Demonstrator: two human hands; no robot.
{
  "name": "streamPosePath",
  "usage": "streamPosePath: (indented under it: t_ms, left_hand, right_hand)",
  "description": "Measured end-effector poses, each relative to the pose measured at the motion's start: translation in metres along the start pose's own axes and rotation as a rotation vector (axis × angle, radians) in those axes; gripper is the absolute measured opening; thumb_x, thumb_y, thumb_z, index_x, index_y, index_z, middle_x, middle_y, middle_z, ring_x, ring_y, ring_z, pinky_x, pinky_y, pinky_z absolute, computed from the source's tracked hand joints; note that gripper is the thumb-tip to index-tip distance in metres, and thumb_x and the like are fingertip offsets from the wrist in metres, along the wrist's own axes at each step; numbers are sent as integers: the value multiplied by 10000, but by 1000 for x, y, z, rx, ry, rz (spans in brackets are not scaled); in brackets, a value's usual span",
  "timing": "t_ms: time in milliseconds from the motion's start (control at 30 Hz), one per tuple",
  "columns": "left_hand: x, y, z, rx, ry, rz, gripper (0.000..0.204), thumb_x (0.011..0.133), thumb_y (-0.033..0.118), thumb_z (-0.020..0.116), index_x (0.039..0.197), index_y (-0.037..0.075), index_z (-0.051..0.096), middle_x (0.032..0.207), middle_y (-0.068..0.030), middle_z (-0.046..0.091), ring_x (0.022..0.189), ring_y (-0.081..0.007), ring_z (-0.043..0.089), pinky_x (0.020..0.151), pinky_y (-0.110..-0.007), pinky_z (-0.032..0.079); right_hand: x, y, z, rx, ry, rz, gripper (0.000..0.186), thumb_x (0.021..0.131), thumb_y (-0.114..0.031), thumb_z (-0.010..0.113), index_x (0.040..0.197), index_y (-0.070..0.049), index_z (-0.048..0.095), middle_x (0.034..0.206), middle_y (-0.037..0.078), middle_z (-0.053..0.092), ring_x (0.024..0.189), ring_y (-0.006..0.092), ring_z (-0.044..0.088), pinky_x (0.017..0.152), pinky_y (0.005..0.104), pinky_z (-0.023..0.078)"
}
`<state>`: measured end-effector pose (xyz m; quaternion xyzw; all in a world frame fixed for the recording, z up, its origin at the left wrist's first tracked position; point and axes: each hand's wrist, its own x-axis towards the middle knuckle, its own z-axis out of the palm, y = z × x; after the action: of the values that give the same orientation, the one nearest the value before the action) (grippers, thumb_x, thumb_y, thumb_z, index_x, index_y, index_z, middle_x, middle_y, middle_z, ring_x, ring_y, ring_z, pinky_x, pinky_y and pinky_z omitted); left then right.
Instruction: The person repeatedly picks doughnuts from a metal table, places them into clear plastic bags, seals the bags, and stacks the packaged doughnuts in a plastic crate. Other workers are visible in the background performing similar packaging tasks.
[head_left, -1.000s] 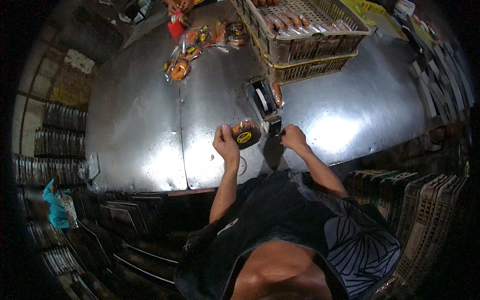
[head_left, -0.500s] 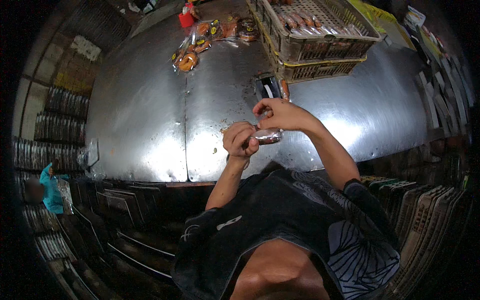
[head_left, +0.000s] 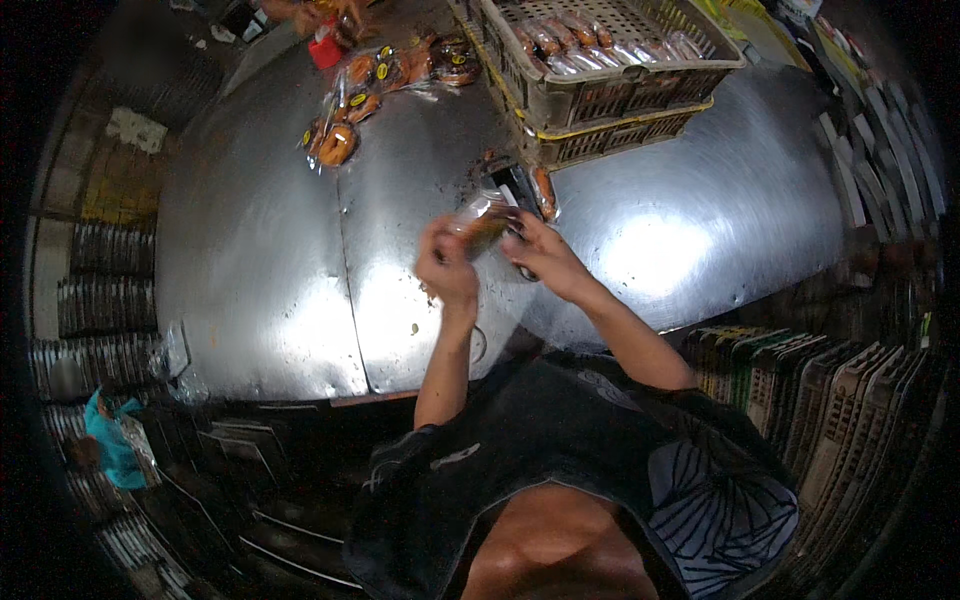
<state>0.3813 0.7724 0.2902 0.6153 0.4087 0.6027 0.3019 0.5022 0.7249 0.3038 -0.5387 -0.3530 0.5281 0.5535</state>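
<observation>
My left hand (head_left: pixel 445 262), blurred, is closed on a clear-wrapped pastry (head_left: pixel 480 222), raised and tilted over the steel table (head_left: pixel 230 260). My right hand (head_left: pixel 540 252) has its fingers curled on the package's right end; motion blurs the contact. Partly hidden behind the package is a black tape dispenser (head_left: pixel 508 185), with a long wrapped pastry (head_left: pixel 543 193) along its right side.
Bagged doughnuts (head_left: pixel 338 142) lie at the back left, near a red cylinder (head_left: pixel 323 50) and a co-worker's hands (head_left: pixel 318 18). Stacked crates (head_left: pixel 620 95) hold wrapped long pastries. Dark racks (head_left: pixel 105 300) flank the left. A person in turquoise (head_left: pixel 115 445) shows at lower left.
My right hand has come from apart onto the package that my left hand holds. Since half a second ago the package has lifted and tilted toward the dispenser. The view has shifted slightly.
</observation>
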Motion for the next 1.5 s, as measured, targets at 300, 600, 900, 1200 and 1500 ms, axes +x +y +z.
streamPosePath:
  t_ms: [300,600,900,1200,1500]
  left_hand:
    - [189,-198,-1,802,-311,82,532,736,354,616,1068,-43,490,1059,-207,521,997,-355,472,875,-405,354]
    - [250,-330,-57,1382,-250,-21,686,728,423,594,1226,4,377,1266,-185,372,1172,-323,350,962,-401,288]
    - [181,-231,-94,333,-315,-423,410,845,384,488,976,4,567,864,-94,615,743,-214,605,646,-327,484]
    - [-7,-40,-54,-925,-451,-826,726,743,409,632,1252,-10,328,1232,-121,414,1139,-216,412,911,-350,372]
    - [-29,50,-23,-583,-249,-337,456,749,93,654,1126,-20,423,926,-148,593,873,-195,570,772,-299,452]
  right_hand:
    - [50,12,-88,-274,443,91,578,762,-205,552,1231,-8,278,1090,146,499,1008,277,497,830,342,400]
    - [108,67,-91,-536,310,228,806,776,-510,504,1266,60,213,1125,270,466,1067,378,455,900,385,372]
    - [76,20,-56,-920,402,-184,646,811,-422,509,1258,-1,308,1318,241,235,1223,396,218,984,446,237]
    - [20,-3,-1,-73,-118,-88,568,703,-286,702,1143,-17,463,1043,108,558,951,139,526,817,275,425]
    - [-52,-29,-16,-331,-94,-509,278,864,-226,500,993,5,582,973,110,558,909,169,528,809,321,418]
